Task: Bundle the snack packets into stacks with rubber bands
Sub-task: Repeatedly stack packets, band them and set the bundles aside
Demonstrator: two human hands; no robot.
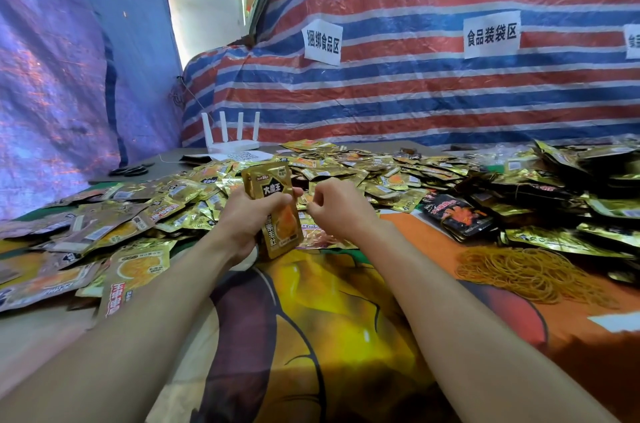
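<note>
Gold foil snack packets (268,185), likely light and slick, sit clamped mid-stack in my left hand (242,221); right hand (334,207) at three o'clock, fingers curled, hold unclear.

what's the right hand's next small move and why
Probably loop a rubber band over the top of the packet stack: the left hand grips it upright, and the right hand is curled beside it. Whether it pinches a band is unclear; the rubber band pile lies right.
</note>
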